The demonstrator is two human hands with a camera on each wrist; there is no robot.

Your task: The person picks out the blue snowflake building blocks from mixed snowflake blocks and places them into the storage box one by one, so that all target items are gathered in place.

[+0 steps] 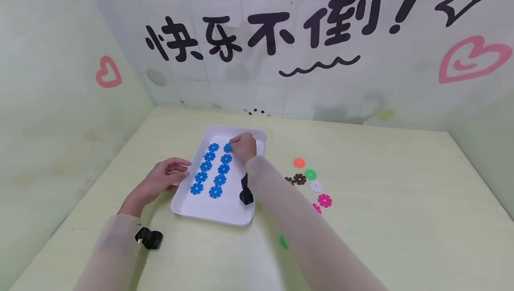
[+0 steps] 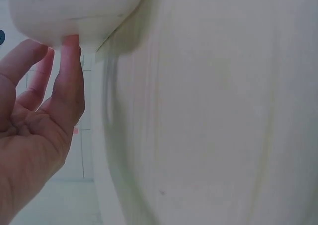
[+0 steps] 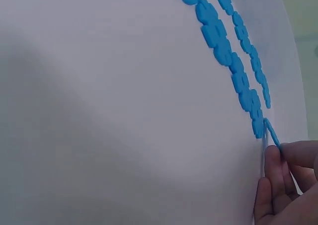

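A white tray point(image 1: 234, 213) lies on the table, holding two columns of blue notched plastic discs. In the left column is one blue disc row member point(image 1: 205, 166); discs in the right column point(image 1: 219, 180) run alongside. At the far end of that right column my right hand point(image 1: 245, 147) pinches a blue notched disc point(image 3: 273, 133) between thumb and fingers, tilted with its lower edge at the tray floor. My left hand point(image 1: 164, 177) touches the tray's left outer wall with its fingertips, fingers fairly straight, as the left wrist view also shows at the tray corner point(image 2: 74, 16).
Right of the tray lie loose notched discs: orange point(image 1: 299, 163), green point(image 1: 310, 174), dark brown point(image 1: 299, 179), white point(image 1: 315, 186) and pink point(image 1: 325, 200). Another green disc point(image 1: 283, 242) is partly hidden by my right sleeve. Printed walls point(image 1: 261, 90) stand behind and beside the table.
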